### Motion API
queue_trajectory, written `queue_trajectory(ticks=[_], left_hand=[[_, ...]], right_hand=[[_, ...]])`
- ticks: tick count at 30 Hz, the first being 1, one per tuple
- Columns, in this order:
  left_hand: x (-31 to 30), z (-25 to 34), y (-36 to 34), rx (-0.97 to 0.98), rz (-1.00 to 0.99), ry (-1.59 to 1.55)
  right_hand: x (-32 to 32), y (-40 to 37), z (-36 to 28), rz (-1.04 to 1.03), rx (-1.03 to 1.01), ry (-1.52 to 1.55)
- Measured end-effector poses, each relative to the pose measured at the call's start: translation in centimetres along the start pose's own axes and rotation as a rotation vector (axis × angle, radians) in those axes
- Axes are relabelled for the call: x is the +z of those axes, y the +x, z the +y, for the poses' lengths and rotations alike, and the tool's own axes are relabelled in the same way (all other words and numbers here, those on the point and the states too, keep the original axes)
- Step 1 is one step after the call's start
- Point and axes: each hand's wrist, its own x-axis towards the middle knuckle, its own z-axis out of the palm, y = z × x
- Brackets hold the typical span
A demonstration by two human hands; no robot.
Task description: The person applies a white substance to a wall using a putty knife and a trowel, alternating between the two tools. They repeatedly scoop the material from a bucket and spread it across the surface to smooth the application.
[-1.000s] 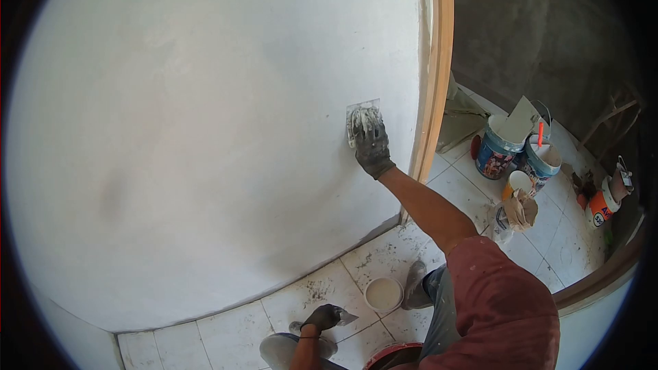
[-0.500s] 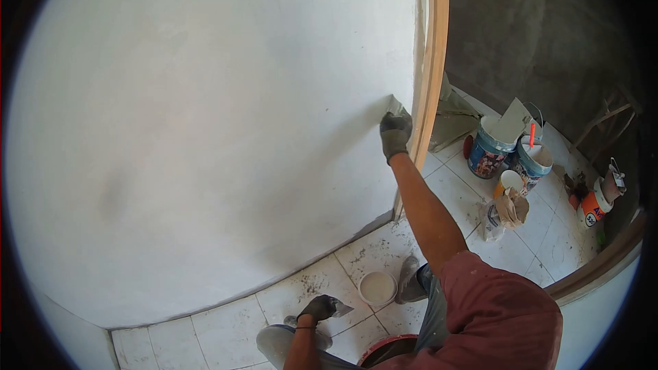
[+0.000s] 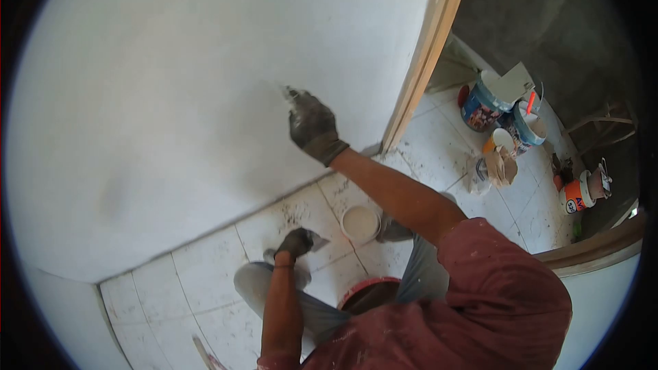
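Note:
My right hand [image 3: 312, 125], in a dark glove smeared with putty, presses a thin putty blade [image 3: 290, 94] against the smooth white wall [image 3: 171, 96]; only the blade's edge shows above my fingers. My left hand [image 3: 296, 242], also gloved, rests low over my knee and grips a small scraper [image 3: 319, 240] whose blade points right. A small round tub of white putty [image 3: 360, 222] stands on the tiled floor [image 3: 205, 267] just right of my left hand.
A wooden door frame [image 3: 428, 48] bounds the wall on the right. Beyond it stand several paint buckets [image 3: 483, 103], a crumpled bag [image 3: 499, 166] and an orange-and-white can [image 3: 581, 192]. A red-rimmed bucket [image 3: 363, 291] sits between my knees. A curved wooden edge [image 3: 589, 250] runs at right.
My right hand has swept with the blade from beside the door frame leftward across the wall. The view has tilted down, so more floor and my knees show.

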Motion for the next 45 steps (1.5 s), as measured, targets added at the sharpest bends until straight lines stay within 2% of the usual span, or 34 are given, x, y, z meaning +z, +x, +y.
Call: queue_trajectory(ticks=[1,2,3,4,5,6,7,11,12,13,15,18,21,23,24,26,27,28,30,31,33,35,36,37,39,40,41,42,43,45], left_hand=[[-0.6,0.6,-0.8,-0.084,0.073,0.003],[-0.3,-0.3,-0.8,-0.06,0.182,0.027],[-1.3,0.9,-1.2,-0.207,0.244,-0.02],[-2.5,2.1,-2.1,-0.231,0.339,-0.056],[-3.2,2.8,-2.1,-0.295,0.39,-0.056],[-3.4,2.9,-1.9,-0.291,0.418,-0.082],[-3.6,3.2,-1.5,-0.298,0.406,-0.094],[-3.5,4.0,-0.7,-0.319,0.358,-0.117],[-3.3,3.7,-0.7,-0.259,0.349,-0.114],[-3.1,3.3,-0.7,-0.199,0.339,-0.111],[-3.6,3.4,-1.2,-0.24,0.3,-0.115],[-3.5,3.1,-1.0,-0.268,0.253,-0.115],[-3.3,3.0,-0.5,-0.263,0.222,-0.096],[-3.6,3.3,-0.5,-0.265,0.201,-0.079],[-3.9,3.5,-0.5,-0.291,0.19,-0.073],[-3.9,3.6,-0.5,-0.311,0.176,-0.068],[-3.8,3.3,-0.6,-0.294,0.192,-0.08],[-3.6,3.2,-0.6,-0.275,0.208,-0.092],[-3.4,3.1,-0.6,-0.281,0.232,-0.093],[-3.5,3.0,-0.8,-0.295,0.254,-0.094],[-3.6,3.2,-1.0,-0.309,0.264,-0.12],[-3.1,3.0,-1.0,-0.459,0.287,-0.094],[-1.2,0.7,0.1,-0.446,0.302,-0.086],[1.7,-2.9,1.7,-0.334,0.306,-0.294],[2.3,-3.1,1.6,-0.201,0.318,-0.487],[2.3,-1.6,0.6,-0.096,0.317,-0.955],[2.3,-1.1,0.5,0.017,0.315,-1.005],[2.9,-1.2,0.7,0.132,0.306,-1.058],[3.5,-1.3,0.9,0.247,0.289,-1.113],[-1.6,7.9,-4.1,-0.032,0.028,-2.108]], right_hand=[[0.4,-3.4,2.2,0.008,0.074,0.009],[0.2,-6.9,3.9,-0.028,0.203,-0.003],[1.1,-11.2,7.1,-0.066,0.296,-0.033],[2.0,-17.1,11.7,-0.19,0.245,-0.214],[3.4,-23.7,16.2,-0.355,0.497,-0.181],[0.9,-24.9,15.4,-0.655,0.797,-0.211],[0.9,-28.2,17.0,-0.792,0.908,-0.256],[4.3,-37.8,20.5,-0.862,1.06,-0.279],[5.1,-38.3,20.3,-0.848,1.067,-0.283],[5.9,-38.9,20.1,-0.836,1.062,-0.286],[6.8,-38.6,19.4,-0.871,1.041,-0.278],[8.1,-38.0,17.8,-0.938,0.986,-0.429],[9.1,-39.5,17.2,-0.853,0.918,-0.509],[9.4,-40.3,17.4,-1.079,0.855,-0.408],[8.8,-39.8,16.9,-1.081,0.856,-0.407],[6.7,-37.9,15.6,-0.958,0.926,-0.389],[6.7,-39.5,16.9,-0.953,0.929,-0.394],[7.0,-42.7,19.5,-1.015,0.794,-0.484],[5.5,-43.0,20.6,-1.062,0.659,-0.575],[4.7,-42.6,20.6,-1.232,0.504,-0.591],[2.6,-40.7,19.7,-1.374,0.343,-0.61],[-1.8,-36.7,15.9,-1.341,0.19,-0.714],[-3.2,-36.5,15.5,-1.32,0.193,-0.721],[-4.9,-36.7,15.5,-1.137,0.167,-0.688],[-7.1,-36.1,15.2,-0.93,0.137,-0.657],[-8.5,-34.8,14.2,-0.705,0.221,-0.434],[-10.2,-33.5,13.1,-0.475,0.294,-0.209],[-13.8,-29.2,8.8,-0.515,0.347,-0.117],[-15.6,-27.7,7.3,-0.496,0.335,-0.118],[-18.3,-25.6,5.7,-0.498,0.507,0.31]])
